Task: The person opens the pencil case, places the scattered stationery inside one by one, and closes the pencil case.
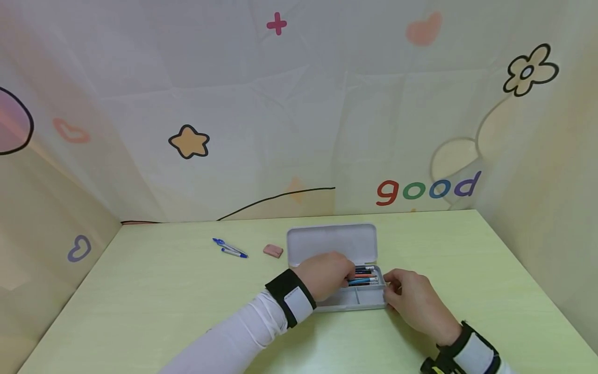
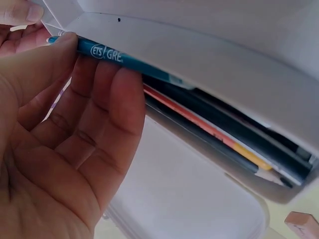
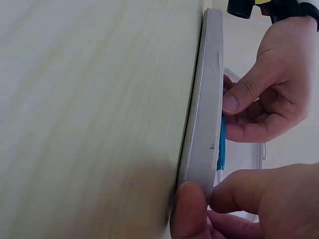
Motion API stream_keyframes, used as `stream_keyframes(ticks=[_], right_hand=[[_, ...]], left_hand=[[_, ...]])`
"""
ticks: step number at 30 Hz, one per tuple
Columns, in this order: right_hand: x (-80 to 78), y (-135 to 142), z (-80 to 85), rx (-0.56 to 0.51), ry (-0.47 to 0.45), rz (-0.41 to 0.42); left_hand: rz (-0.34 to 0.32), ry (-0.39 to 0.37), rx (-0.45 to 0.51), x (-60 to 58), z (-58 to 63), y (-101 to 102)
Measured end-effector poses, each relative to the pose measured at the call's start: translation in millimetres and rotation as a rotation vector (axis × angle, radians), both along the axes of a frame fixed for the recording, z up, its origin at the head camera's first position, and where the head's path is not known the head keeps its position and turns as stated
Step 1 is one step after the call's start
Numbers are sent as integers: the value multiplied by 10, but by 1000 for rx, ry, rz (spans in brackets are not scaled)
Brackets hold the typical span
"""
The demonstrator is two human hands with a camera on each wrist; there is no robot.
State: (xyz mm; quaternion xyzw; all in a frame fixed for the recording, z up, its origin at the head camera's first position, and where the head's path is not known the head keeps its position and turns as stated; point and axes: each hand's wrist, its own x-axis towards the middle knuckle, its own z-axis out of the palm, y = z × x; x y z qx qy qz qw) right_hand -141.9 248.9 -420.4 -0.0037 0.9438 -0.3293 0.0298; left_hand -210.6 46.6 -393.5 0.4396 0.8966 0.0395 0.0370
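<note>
A light grey pencil case (image 1: 338,307) lies on the table with its lid (image 1: 333,243) folded back. My left hand (image 1: 323,275) reaches over the case. Between its thumb and fingers it pinches a teal pencil (image 2: 124,60) with white lettering, along the case wall. Other pencils (image 2: 209,137), one of them red and yellow, lie in the rear compartment, partly hidden in the head view. At the case's right end my right hand (image 1: 413,298) grips the edge, its thumb and fingers on either side of the wall in the right wrist view.
Left of the case, a pink eraser (image 1: 273,251) lies on the table (image 1: 187,301). Two blue-and-clear pens (image 1: 230,247) lie farther left. A printed curtain (image 1: 252,130) hangs behind the table and along its sides.
</note>
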Motion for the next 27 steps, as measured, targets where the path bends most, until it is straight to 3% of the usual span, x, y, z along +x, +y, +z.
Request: stream_keyframes(ticks=[18,27], right_hand=[[12,-9,25,-13,-48,-10],[11,-9,21,-6,-33,-6]], left_hand=[[-16,-16,1,12,-18,-3],[30,-15,17,48,8,-21]])
